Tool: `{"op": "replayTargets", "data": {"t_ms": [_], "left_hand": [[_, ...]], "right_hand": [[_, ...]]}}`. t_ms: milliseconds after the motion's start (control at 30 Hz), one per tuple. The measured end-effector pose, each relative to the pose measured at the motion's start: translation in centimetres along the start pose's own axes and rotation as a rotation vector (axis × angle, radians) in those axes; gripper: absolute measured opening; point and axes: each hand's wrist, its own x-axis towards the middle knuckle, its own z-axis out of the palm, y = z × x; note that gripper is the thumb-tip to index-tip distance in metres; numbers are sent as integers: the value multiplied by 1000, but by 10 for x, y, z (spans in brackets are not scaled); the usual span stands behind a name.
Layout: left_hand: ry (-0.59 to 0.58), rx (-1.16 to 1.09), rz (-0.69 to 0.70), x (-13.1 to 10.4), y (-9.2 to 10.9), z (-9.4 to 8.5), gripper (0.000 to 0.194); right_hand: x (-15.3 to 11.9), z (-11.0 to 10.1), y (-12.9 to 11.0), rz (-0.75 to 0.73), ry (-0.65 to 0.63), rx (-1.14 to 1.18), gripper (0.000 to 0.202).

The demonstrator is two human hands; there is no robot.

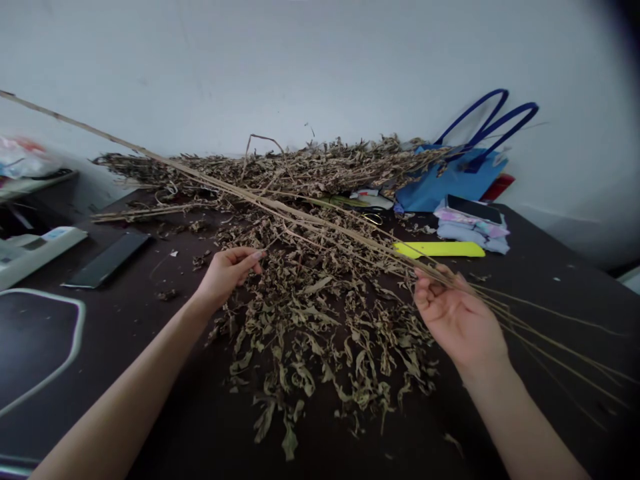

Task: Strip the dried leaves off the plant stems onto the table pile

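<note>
Dried plant stalks [320, 221], long and mostly bare, slant across the view from upper left to lower right. My right hand [460, 313], palm turned up, has its thumb and fingers closed around their thinner end, and several thin tips stick out beyond it. My left hand [233, 270] is closed in a pinch on a thin dried twig, just below the stalks. Under both hands a loose pile of crumpled dried leaves [310, 313] lies spread on the dark table [190, 400].
A bundle of dried plants [320, 167] lies along the wall. At right are a blue bag [430, 183], a yellow strip-shaped object [440, 249] and a phone [475, 209] on folded cloth [465, 233]. At left lie a dark flat slab [110, 259] and a white power strip [43, 250].
</note>
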Motion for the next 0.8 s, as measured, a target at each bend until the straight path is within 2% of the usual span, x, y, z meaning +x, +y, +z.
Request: {"op": "replayTargets", "data": {"t_ms": [167,267,467,600,800], "left_hand": [[11,160,4,-9,0,10,22],[-47,214,3,-13,0,13,23],[-255,-22,-114,-15,-1,5,34],[-305,-121,-174,-14,2,0,34],[-359,-290,-300,-10,-1,-4,21]], "right_hand": [[1,-1,1,-10,-10,-19,18],[0,0,1,-7,2,-7,21],[1,0,4,11,21,-5,16],[3,-2,7,11,6,-27,13],[3,-5,10,23,-17,-35,12]]}}
